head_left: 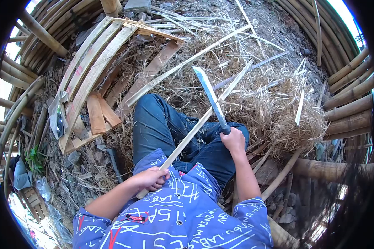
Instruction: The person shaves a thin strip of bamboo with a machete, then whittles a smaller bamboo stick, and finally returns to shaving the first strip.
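Note:
My left hand (153,178) is closed round the lower end of a long pale bamboo strip (191,133), close against my shirt. From there the strip slants up and to the right across my lap. My right hand (233,140), over my right knee, grips the dark handle of a machete (207,91). Its long blade points up and to the left, crossing the strip in this view. Thin shavings speckle my jeans (153,124).
Dry shavings (295,124) heap in front and to the right. A slatted wooden pallet (91,66) leans at the left. Loose strips (187,64) lie ahead, and bamboo poles (349,112) form walls on both sides. A dark-handled tool (113,162) lies by my left knee.

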The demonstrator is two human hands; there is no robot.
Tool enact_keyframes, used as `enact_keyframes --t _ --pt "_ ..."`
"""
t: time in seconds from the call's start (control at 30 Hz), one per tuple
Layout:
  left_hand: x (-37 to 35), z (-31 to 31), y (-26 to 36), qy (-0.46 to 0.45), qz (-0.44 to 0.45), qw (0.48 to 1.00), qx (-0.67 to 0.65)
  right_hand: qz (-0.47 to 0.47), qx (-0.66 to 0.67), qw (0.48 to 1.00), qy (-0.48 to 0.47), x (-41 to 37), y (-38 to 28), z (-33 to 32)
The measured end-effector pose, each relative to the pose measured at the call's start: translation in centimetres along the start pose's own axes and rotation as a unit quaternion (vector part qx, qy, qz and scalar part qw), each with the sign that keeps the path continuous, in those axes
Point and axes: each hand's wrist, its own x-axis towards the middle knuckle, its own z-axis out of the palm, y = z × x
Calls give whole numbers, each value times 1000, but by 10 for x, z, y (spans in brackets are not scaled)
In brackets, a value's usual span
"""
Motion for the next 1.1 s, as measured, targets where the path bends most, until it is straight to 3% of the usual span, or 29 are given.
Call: enact_keyframes --t 0.53,0.6,0.67,0.8,0.93,1.1 --pt "-1 5 0 14 -4 1000 6 -29 -104 994 22 2 1 -9" --pt "-1 5 0 20 -10 1000 15 -94 -193 976 35 6 7 -12" --pt "-7 11 4 18 -2 1000 23 -111 -202 972 39 9 4 -28" --pt "-1 8 2 6 3 1000 26 -104 -126 987 2 10 2 -50" --pt "-4 12 3 24 10 999 36 -74 60 992 -85 -2 2 -41" --pt "-3 8 3 15 6 1000 11 -87 91 985 -120 -25 -11 -31"
